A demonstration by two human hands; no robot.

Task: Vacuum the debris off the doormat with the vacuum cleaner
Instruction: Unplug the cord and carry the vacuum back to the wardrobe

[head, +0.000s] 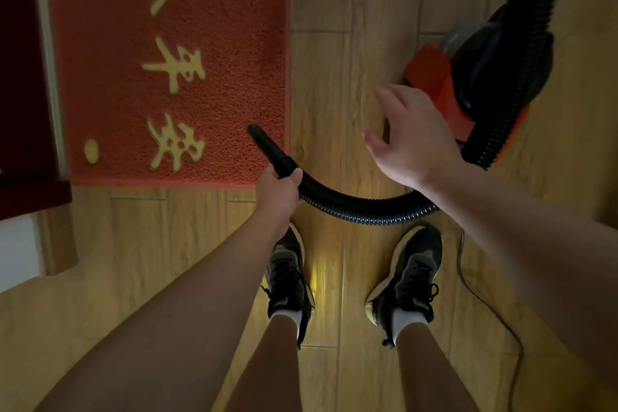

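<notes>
Left hand (279,185) gripping nozzle (267,147) over doormat (113,70), right hand (413,140) spread empty near vacuum (434,80)

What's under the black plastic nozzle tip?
The red looped-pile doormat, near its corner. The left hand grips the black plastic nozzle at its base. Mat directly beneath the tube is covered; contact cannot be told.

Dark lace-up sneakers (408,273) with pale soles over white socks (410,320).

Doormat (217,43) cut off at top edge; vacuum cleaner (431,77) partly hidden behind hose (351,208) & right hand (418,137).
</notes>
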